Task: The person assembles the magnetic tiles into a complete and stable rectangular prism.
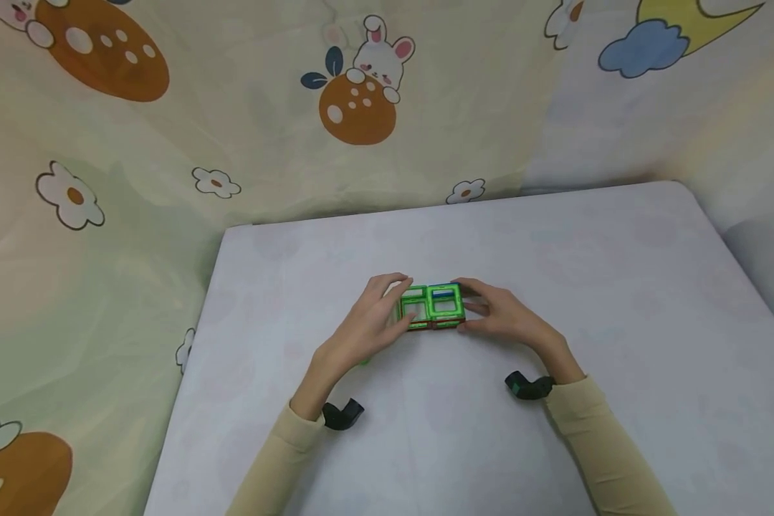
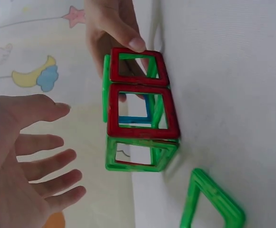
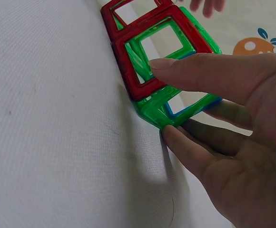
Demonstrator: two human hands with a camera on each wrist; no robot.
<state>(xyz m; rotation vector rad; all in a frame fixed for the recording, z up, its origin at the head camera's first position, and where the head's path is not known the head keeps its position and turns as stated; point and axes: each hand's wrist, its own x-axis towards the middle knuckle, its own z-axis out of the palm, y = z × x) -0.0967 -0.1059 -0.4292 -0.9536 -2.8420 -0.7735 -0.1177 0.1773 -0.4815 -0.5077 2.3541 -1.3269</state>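
Note:
A box-like build of magnetic tiles (image 1: 429, 307) stands on the table, two square frames wide, with green on top. Red square tiles (image 2: 113, 111) form its near side, and some blue shows at the back. The right hand (image 1: 506, 313) holds the build's right end; in the right wrist view its thumb (image 3: 200, 71) lies over the red tile and its fingers are round the end. At the build's left is the left hand (image 1: 370, 319), its fingers extended and apart from the tiles in the left wrist view (image 2: 31, 156).
A loose green tile (image 2: 216, 192) lies on the white table (image 1: 490, 444) near the build, mostly hidden by the left arm in the head view. Dark wrist cameras (image 1: 343, 415) stick out from both wrists. Patterned cloth (image 1: 264, 129) rises behind the table.

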